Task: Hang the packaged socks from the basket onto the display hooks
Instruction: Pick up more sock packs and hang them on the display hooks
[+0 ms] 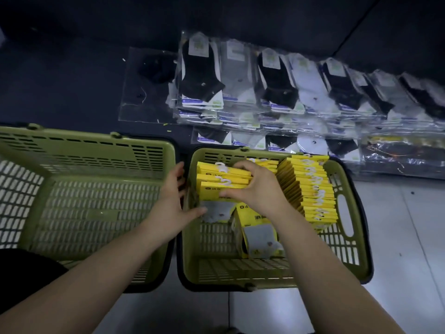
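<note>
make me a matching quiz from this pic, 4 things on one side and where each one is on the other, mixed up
1 right hand
2 left hand
3 clear-bagged socks
4 standing row of yellow packs

a beyond the right basket
b along the basket's right wall
c gripping a bundle of yellow packs
d at the basket's left rim

Pairs: 1-c, 2-d, 3-a, 4-b

Dim overall, darkening toward top corners. Brightest on pale tiled floor (397, 237) at lower right. Glare streaks across clear plastic-wrapped sock packs (310, 90), smeared with blur at far right. Wide-angle bending at edges, rim of left olive-green slatted plastic basket (72, 136) bowed.
</note>
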`<state>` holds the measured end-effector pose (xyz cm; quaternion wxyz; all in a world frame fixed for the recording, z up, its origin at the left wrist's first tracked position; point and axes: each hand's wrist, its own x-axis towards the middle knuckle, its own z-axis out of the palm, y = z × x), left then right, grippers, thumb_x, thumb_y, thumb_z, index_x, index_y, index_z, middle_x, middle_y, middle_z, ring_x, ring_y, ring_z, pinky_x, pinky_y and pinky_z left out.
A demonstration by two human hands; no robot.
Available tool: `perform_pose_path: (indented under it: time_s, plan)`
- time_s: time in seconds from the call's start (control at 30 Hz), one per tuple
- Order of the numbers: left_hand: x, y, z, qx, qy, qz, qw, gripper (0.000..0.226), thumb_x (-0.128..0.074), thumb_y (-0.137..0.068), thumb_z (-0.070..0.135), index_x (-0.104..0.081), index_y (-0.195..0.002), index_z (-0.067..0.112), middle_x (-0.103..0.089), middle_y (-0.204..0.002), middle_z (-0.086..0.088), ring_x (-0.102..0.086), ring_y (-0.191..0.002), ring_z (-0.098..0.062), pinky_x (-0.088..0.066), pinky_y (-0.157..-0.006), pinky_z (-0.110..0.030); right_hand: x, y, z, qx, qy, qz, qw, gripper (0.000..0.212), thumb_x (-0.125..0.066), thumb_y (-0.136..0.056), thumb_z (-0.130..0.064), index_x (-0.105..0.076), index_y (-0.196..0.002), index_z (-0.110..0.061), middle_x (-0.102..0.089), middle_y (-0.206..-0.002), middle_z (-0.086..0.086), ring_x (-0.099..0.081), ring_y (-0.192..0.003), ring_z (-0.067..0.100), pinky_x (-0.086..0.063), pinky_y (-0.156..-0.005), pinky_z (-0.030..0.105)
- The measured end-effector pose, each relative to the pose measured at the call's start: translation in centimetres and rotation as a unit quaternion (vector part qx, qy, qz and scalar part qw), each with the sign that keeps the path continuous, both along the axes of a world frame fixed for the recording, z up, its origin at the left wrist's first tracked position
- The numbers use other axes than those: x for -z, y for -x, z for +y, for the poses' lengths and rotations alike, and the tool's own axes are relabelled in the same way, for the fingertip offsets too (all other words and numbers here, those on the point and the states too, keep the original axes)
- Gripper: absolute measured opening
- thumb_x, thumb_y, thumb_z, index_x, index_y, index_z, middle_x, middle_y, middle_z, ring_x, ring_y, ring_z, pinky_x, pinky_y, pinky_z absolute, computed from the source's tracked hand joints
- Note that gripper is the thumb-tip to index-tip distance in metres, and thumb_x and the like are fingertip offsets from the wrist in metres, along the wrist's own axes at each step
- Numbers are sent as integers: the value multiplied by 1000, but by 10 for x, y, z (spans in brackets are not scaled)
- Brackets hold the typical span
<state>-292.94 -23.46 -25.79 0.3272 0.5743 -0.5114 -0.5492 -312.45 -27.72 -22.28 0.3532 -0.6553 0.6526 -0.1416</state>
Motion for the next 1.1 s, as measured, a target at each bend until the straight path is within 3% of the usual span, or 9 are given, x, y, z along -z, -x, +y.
perform_pose_path:
  time_s: [0.13, 0.2, 0.3, 0.4, 0.53, 0.67, 0.77, 0.93, 1.1]
  plan:
    - [-3, 6, -9, 94, -23, 33, 995, 72, -79, -71, 18, -37, -128, 31, -55, -119, 21, -53, -107, 14, -42, -82, -2, -33, 14, 15, 52, -57, -209, 975, 45, -87, -62, -33, -61, -99, -38, -70, -98, -15, -63, -89, 1, -47, -62, 12]
    - [1, 12, -5, 95, -36, 31, 994, 44, -74, -78, 18, -51, -114, 30, -64, -99, 24, -60, -94, 14, -44, -69, -1, -26, 23, 20, 92, -74, -234, 965, 54, -83, -69, -33, -60, -117, -30, -70, -106, -10, -64, -101, 8, -54, -68, 19]
    - [7, 19, 3, 40, -37, 58, 997, 31, -66, -85, 19, -55, -112, 28, -66, -100, 20, -63, -88, 13, -47, -67, -4, -5, 44, 26, 108, -78, -131, 982, 64, -71, -77, -48, -45, -132, -26, -49, -136, -2, -47, -127, 16, -46, -99, 34]
    - [4, 18, 1, -26, -48, 95, 994, 30, -61, -89, 25, -50, -116, 33, -64, -107, 20, -62, -91, 13, -48, -68, -5, 27, 64, 31, 90, -80, 57, 991, 87, -70, -81, -46, -23, -147, -16, -29, -148, 5, -30, -137, 22, -33, -109, 35]
    - [7, 13, -5, -81, -62, 126, 987, 29, -61, -88, 28, -49, -111, 40, -66, -105, 23, -64, -92, 8, -51, -72, -13, 67, 61, 41, 91, -114, 158, 977, 100, -73, -81, -39, -6, -152, -15, -20, -153, 11, -27, -139, 33, -36, -106, 45]
    - [6, 10, -4, -85, -76, 146, 983, 44, -64, -81, 35, -48, -122, 32, -66, -114, 15, -64, -102, -3, -52, -84, -27, 82, 63, 44, 131, -80, 152, 976, 76, -77, -76, -39, -36, -136, -18, -39, -138, 6, -57, -112, 26, -53, -83, 43]
    - [2, 7, -5, -86, -77, 163, 980, 66, -65, -73, 41, -45, -132, 22, -65, -120, 6, -64, -106, -11, -51, -89, -35, 85, 68, 47, 147, -91, 125, 977, 70, -82, -70, -40, -50, -129, -21, -46, -132, 5, -50, -118, 27, -50, -90, 41]
    - [-9, 4, -11, -77, -83, 183, 977, 53, -63, -84, 28, -45, -133, 19, -65, -122, 1, -63, -110, -17, -50, -93, -39, 31, 83, 54, 265, -107, -183, 941, 81, -83, -71, -28, -41, -139, -15, -65, -111, -11, -63, -103, 12, -53, -85, 26]
    - [-27, 8, -16, -51, -63, 180, 980, 39, -60, -89, 26, -48, -126, 23, -66, -117, 6, -64, -105, -12, -52, -86, -33, -86, 86, 34, 259, 75, -390, 881, 28, -79, -63, -32, -76, -90, -25, -75, -96, -4, -71, -92, 15, -57, -74, 31]
